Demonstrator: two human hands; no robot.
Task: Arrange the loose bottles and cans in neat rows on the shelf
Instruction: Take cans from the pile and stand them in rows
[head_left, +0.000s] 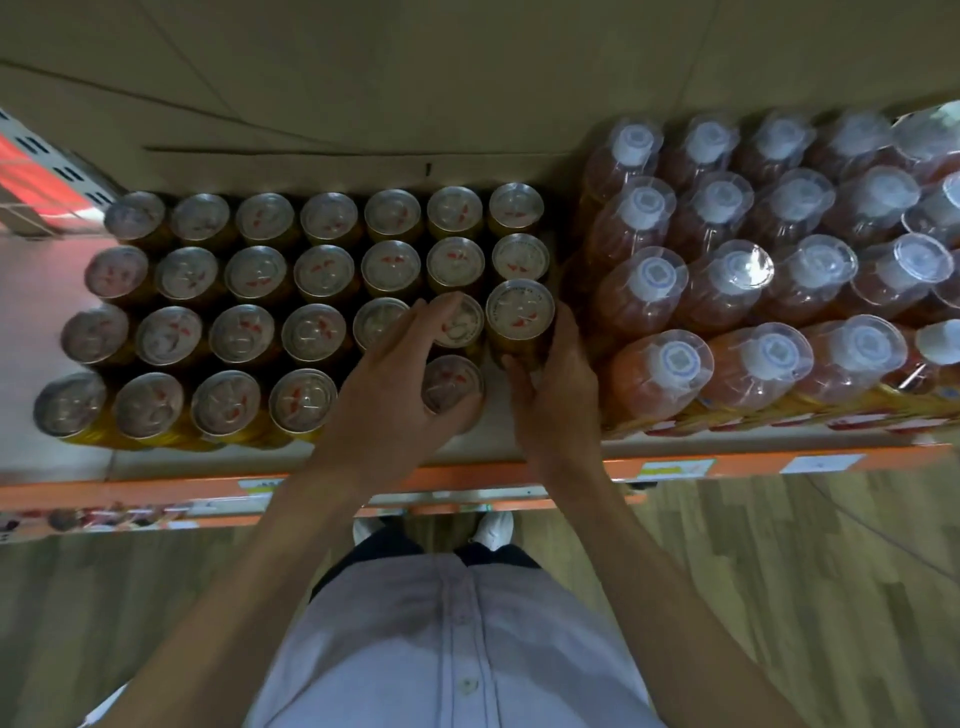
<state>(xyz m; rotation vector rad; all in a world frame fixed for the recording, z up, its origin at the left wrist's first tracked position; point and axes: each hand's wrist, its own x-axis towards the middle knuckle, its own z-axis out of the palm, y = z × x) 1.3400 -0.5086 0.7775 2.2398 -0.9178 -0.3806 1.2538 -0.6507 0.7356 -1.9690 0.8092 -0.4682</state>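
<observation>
Twenty-six cans (255, 273) showed on the shelf (156, 462), in four rows: seven, seven, seven and, along the front edge, five in sight. The left grip (400, 379) curled round the front can (452, 387), its fingertips lying over the row behind. The right grip (558, 384) clasped the end can (519, 314) of the third row. Just beside it stood four rows of bottles (737, 270); their full count could not be told.

Pale wood-plank floor (779, 571) below. The shelf (41, 291) has an orange front edge (130, 491) with paper labels (823, 462) -- behind it rises a plain beige board (363, 78), dimly lit.
</observation>
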